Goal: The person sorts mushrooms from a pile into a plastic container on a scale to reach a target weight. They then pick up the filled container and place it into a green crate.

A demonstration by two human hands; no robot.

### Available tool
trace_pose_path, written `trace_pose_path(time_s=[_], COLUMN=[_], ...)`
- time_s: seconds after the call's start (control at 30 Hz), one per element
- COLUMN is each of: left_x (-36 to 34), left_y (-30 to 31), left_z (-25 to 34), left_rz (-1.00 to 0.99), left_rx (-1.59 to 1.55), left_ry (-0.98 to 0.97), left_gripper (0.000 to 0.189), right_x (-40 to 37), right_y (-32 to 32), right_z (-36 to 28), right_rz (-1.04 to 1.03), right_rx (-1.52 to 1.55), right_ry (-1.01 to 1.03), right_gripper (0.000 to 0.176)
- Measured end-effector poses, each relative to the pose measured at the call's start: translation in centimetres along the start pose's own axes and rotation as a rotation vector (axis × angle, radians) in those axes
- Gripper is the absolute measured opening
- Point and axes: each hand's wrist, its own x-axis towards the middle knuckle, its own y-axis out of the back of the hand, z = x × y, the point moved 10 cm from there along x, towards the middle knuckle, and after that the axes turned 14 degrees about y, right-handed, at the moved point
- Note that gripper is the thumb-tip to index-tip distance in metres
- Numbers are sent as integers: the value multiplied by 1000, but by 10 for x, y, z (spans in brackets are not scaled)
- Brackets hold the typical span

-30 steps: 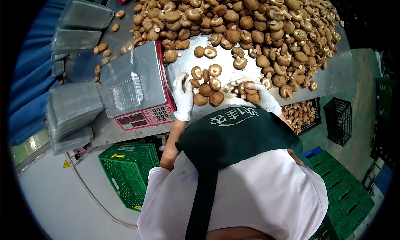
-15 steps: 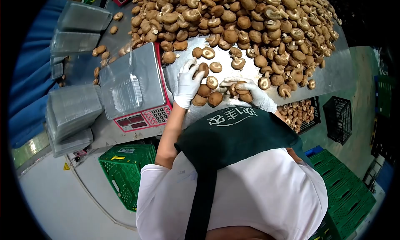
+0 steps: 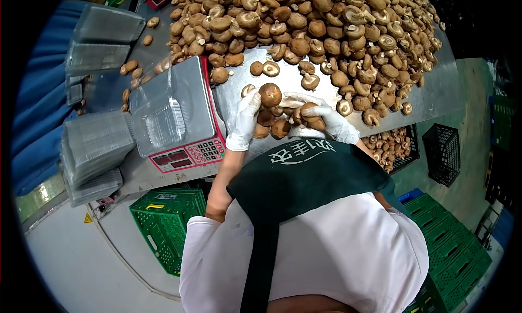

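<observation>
White gloves cover both hands. My left hand point(image 3: 246, 119) is closed, fingers and thumb on a brown shiitake mushroom point(image 3: 270, 95) lifted off the metal table. A paler mushroom point(image 3: 247, 90) shows just past its fingertips. On the right, my right hand point(image 3: 330, 120) curls around a few shiitake mushrooms point(image 3: 309, 111), its fingers reaching toward the left hand. Between the hands, close to the apron, lies a small cluster of mushrooms point(image 3: 280, 129), partly hidden by what the hands hold. Two more mushrooms point(image 3: 271, 69) rest a little farther off.
A large heap of shiitake mushrooms point(image 3: 326, 27) covers the back of the table point(image 3: 239, 76). To the left, a scale point(image 3: 187, 104) carries a clear plastic tray point(image 3: 163, 123), beside stacked trays point(image 3: 98, 142). Green crates point(image 3: 163, 220) and a black crate point(image 3: 441, 155) stand below.
My left hand has picked up a mushroom and drawn it nearer the right hand, turning inward. Mushrooms between the hands have shifted. My right hand keeps its mushrooms, nearly in place.
</observation>
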Motion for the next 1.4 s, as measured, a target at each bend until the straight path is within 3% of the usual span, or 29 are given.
trace_pose_path(time_s=[0.13, 0.23, 0.33, 0.4, 0.43, 0.5, 0.53, 0.6, 0.7, 0.9, 1.07, 1.2, 1.27, 1.3, 1.4], left_x=[-1, -4, -12, -35, -36, -43, -49, -47, -47, -42, -11, 25, 46, 62, 77], left_y=[8, 15, 25, 22, 25, 10, -2, -14, -18, 27, 33, -5, -25, -24, -36], left_z=[-2, 4, 11, 34, 26, 25, 24, 7, 5, 24, 47, 66, 64, 47, 32], left_rz=[65, 157, 285, 466, 471, 389, 345, 333, 412, 687, 693, 609, 443, 374, 364], left_rx=[-69, -22, 127, 489, 554, 865, 1012, 1241, 1258, 852, 817, 1225, 1476, 1483, 1633], left_ry=[22, 7, -89, -221, -183, -358, -446, -299, -349, -279, -360, -324, 80, 142, 70], left_gripper=[41, 39, 41, 46, 46, 42, 43, 44, 37, 21, 23, 34, 37, 35, 34], right_x=[-4, -3, -4, -4, 0, 7, 7, 2, -2, -14, -15, -6, -5, -6, -9], right_y=[13, 21, 20, 16, 21, 28, 29, 36, 34, 41, 34, 23, 22, 23, 26], right_z=[13, 30, 37, 40, 32, 18, 17, 8, -1, 9, 6, -2, 0, 1, 2], right_rz=[31, -88, -70, -59, 31, 167, 165, 238, 267, 235, 233, 149, 159, 168, 162], right_rx=[-2, -262, -247, -239, -240, -246, -245, -276, -220, -181, -201, -170, -149, -127, -155], right_ry=[-56, -154, -206, -231, -152, 46, 45, 34, 64, 14, 8, 64, 49, 32, 1], right_gripper=[56, 51, 51, 51, 51, 50, 50, 48, 46, 45, 47, 52, 55, 58, 60])
